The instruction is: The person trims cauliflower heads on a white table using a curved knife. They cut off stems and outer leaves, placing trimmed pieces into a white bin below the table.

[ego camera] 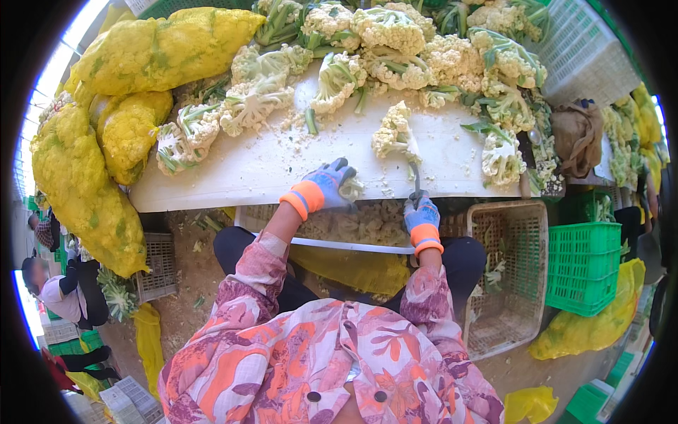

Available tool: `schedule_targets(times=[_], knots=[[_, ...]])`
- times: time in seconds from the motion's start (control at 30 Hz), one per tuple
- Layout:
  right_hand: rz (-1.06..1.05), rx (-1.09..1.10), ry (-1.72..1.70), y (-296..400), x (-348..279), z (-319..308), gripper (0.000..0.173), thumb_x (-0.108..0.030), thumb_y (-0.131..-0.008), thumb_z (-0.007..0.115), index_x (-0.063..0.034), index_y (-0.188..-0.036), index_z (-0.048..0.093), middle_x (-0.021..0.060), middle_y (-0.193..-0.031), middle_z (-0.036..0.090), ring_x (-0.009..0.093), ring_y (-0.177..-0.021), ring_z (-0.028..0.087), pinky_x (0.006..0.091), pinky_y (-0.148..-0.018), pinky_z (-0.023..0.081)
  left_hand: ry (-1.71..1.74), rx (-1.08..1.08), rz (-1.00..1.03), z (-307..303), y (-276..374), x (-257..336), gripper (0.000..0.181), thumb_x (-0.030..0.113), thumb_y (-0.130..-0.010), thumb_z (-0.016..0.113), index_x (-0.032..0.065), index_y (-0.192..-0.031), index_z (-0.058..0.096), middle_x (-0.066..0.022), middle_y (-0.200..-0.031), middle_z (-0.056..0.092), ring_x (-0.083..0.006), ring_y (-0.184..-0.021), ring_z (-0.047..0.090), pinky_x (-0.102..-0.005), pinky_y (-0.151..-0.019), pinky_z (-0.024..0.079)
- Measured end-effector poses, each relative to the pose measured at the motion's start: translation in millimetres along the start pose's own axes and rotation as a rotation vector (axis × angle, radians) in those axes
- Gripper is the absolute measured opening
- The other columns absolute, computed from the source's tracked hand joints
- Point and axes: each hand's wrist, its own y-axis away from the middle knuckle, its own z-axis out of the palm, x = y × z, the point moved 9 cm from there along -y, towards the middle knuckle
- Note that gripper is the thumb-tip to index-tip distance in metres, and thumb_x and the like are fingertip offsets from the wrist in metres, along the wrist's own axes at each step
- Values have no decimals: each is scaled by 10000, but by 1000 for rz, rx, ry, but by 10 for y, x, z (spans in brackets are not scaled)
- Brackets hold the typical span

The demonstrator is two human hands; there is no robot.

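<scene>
Blue-and-grey work gloves with orange cuffs cover both hands. My left hand [333, 183] is at the table's near edge, partly blurred, its fingers over a small cauliflower floret [351, 188]; whether it grips the floret cannot be told. My right hand [422, 212] is closed round the handle of a small knife [416, 177], its blade pointing away from me. Just beyond the blade lies a cut piece of cauliflower [394, 132] on the white tabletop [318, 159]. Below the table edge, a white crate [339, 245] full of florets stands between my knees.
Cauliflower heads [392, 32] are piled along the table's far side. Yellow mesh sacks of cauliflower [159, 50] lie at the left. On the right stand a dirty plastic crate [508, 339] with leaf scraps and a green crate [582, 265]. Other people sit at the far left.
</scene>
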Motion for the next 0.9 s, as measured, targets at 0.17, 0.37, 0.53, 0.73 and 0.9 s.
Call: schedule_targets(times=[0.17, 0.37, 0.53, 0.73, 0.9], knots=[[-68, 63, -24, 159, -282, -173, 209, -245, -830, 558, -78, -954, 557, 185, -850, 656, 372, -803, 629, 441, -701, 496, 221, 357, 3, -326, -600, 39, 743, 438, -748, 632, 108, -1355, 359, -175, -1377, 373, -351, -1242, 394, -395, -1019, 351], [81, -20, 128, -336, -526, 112, 262, -191, -833, 517, -19, -1030, 525, 224, -896, 647, 399, -859, 622, 443, -749, 495, 290, 394, -175, 117, -1119, -3, 603, 336, -782, 616, 99, -1296, 405, -159, -1295, 456, -360, -1160, 470, -415, -969, 396], [145, -172, 167, -382, -464, 310, 272, -183, -831, 497, 1, -1032, 498, 236, -958, 635, 395, -911, 610, 439, -784, 488, 240, 533, -284, 72, -1099, -244, 514, 313, -791, 605, 89, -1234, 470, -199, -1139, 556, -332, -983, 583, -391, -849, 477], [-1, -97, -47, -48, -97, 235, 240, -222, -846, 529, -62, -1025, 526, 230, -910, 638, 400, -869, 610, 465, -747, 482, 1160, 292, -462, 381, -906, -824, 330, 190, -870, 575, 68, -1175, 546, -48, -985, 595, -143, -815, 574, -295, -638, 531], [-110, -69, -197, 172, -403, 282, 215, -222, -845, 552, -74, -1001, 546, 192, -884, 650, 393, -841, 611, 445, -736, 481, 736, 494, -469, 271, -535, -1091, 228, 185, -832, 653, 65, -1026, 654, -17, -829, 640, -100, -671, 550, -246, -561, 470]])
